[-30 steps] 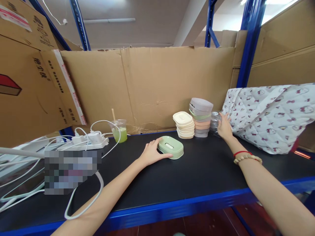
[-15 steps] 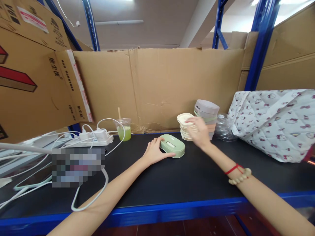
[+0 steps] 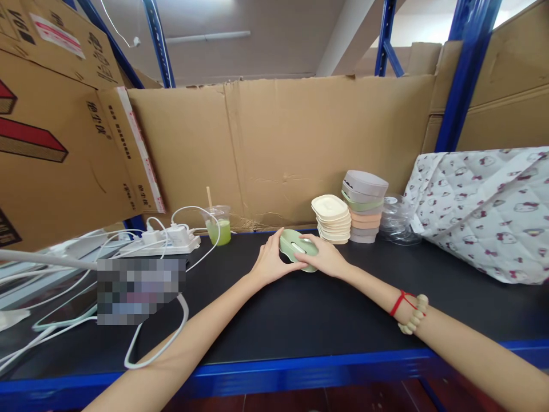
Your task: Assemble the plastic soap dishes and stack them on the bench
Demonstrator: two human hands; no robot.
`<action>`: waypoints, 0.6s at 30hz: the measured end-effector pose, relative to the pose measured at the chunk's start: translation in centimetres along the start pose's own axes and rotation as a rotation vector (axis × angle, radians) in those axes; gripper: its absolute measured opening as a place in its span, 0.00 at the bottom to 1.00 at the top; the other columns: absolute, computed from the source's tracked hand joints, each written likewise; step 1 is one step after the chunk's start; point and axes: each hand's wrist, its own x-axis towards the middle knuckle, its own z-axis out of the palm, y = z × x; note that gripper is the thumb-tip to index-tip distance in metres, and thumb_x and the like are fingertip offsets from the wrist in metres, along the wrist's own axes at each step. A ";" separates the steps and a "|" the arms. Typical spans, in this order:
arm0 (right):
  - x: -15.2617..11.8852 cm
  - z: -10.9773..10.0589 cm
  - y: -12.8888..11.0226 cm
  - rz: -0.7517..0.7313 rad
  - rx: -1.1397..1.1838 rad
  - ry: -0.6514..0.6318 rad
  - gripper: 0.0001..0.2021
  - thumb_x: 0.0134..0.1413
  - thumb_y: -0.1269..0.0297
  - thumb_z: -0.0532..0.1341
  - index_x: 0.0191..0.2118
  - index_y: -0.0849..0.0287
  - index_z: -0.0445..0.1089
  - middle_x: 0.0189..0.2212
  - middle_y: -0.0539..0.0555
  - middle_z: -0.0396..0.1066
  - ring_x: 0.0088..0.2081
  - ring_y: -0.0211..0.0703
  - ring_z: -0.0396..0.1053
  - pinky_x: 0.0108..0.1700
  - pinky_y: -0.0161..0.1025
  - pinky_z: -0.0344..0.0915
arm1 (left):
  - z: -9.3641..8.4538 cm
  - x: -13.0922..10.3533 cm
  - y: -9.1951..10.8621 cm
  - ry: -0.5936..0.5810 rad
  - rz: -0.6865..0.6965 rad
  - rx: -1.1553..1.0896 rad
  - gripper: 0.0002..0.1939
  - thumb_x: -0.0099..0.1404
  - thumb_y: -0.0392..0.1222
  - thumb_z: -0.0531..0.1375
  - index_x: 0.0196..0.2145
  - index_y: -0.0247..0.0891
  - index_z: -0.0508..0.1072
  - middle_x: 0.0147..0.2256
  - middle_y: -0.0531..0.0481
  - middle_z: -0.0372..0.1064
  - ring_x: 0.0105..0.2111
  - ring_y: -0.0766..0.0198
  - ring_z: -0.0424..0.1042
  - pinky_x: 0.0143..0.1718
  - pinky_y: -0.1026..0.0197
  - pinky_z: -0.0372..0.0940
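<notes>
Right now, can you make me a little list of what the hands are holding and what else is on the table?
left hand: grips the left side of the green box
right hand: lies on the right side of the green box
green box: sits on the black table, oval, slot on top
cream lids: stacked behind the box
colored boxes: taller stack right of the lids
green drink: cup with a stick, to the left
power strip: white, cables plugged in
patterned cloth: far right
</notes>
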 end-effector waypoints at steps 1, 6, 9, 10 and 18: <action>0.0 0.1 0.0 0.002 0.016 0.003 0.24 0.44 0.53 0.63 0.49 0.54 0.66 0.48 0.56 0.70 0.49 0.52 0.68 0.50 0.49 0.63 | 0.0 0.0 -0.1 -0.032 -0.023 -0.018 0.50 0.47 0.58 0.63 0.61 0.40 0.44 0.62 0.38 0.47 0.61 0.48 0.51 0.59 0.45 0.46; 0.2 0.6 0.3 0.030 0.065 0.018 0.20 0.45 0.52 0.61 0.45 0.54 0.67 0.40 0.55 0.74 0.42 0.50 0.71 0.45 0.48 0.65 | -0.1 0.2 -0.3 -0.078 -0.083 -0.089 0.52 0.46 0.59 0.63 0.62 0.41 0.42 0.63 0.38 0.47 0.60 0.44 0.53 0.58 0.41 0.47; 0.5 0.7 0.6 0.026 0.111 0.045 0.18 0.45 0.52 0.62 0.43 0.53 0.67 0.38 0.54 0.74 0.41 0.49 0.71 0.45 0.47 0.65 | -0.2 0.2 -0.1 -0.070 -0.110 -0.118 0.53 0.46 0.59 0.64 0.62 0.40 0.42 0.62 0.36 0.48 0.60 0.44 0.52 0.58 0.42 0.47; 0.6 0.8 0.8 0.026 0.127 0.051 0.18 0.44 0.52 0.62 0.41 0.53 0.67 0.38 0.54 0.74 0.42 0.49 0.71 0.45 0.47 0.65 | -0.2 0.2 -0.1 -0.078 -0.128 -0.133 0.54 0.46 0.59 0.64 0.62 0.39 0.41 0.62 0.35 0.49 0.60 0.44 0.52 0.59 0.43 0.48; 1.6 0.7 2.2 0.044 0.346 0.182 0.14 0.50 0.51 0.55 0.34 0.56 0.67 0.36 0.54 0.74 0.42 0.47 0.71 0.47 0.47 0.65 | 0.0 0.4 -0.7 -0.104 -0.149 -0.181 0.60 0.42 0.53 0.68 0.62 0.33 0.37 0.57 0.33 0.58 0.60 0.45 0.54 0.60 0.44 0.45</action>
